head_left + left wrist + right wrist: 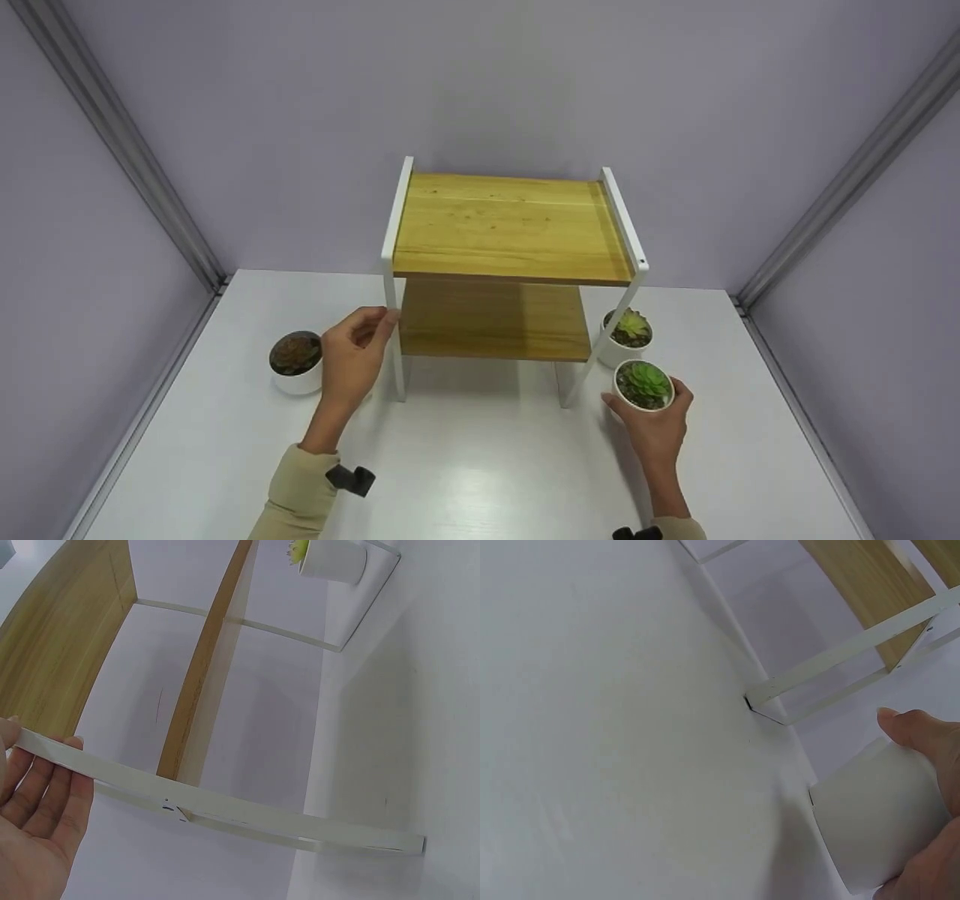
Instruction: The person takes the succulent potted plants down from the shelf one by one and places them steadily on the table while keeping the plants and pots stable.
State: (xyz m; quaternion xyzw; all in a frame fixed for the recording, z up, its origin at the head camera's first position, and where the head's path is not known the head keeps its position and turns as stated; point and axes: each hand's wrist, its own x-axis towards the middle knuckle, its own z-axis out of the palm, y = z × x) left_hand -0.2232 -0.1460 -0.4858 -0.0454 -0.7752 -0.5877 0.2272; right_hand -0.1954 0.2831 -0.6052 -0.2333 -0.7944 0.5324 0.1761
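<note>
A small two-tier shelf [510,229] with wooden boards and a white frame stands against the back wall. My left hand [351,367] grips its left front post [124,776], thumb on one side and fingers on the other, just under the upper board. My right hand [657,435] holds a white pot with a bright green succulent [645,384], its fingers and thumb around the pot's sides. In the right wrist view that pot [881,814] appears tilted. Directly behind it, near the shelf's right front leg, is another potted succulent [632,330], yellow-green.
To the left of the shelf, a dark reddish succulent in a white pot [297,364] stands on the white table [465,472], partly behind my left hand. Pale panel walls [502,75] with grey metal corner rails [120,142] enclose the table at the back and both sides.
</note>
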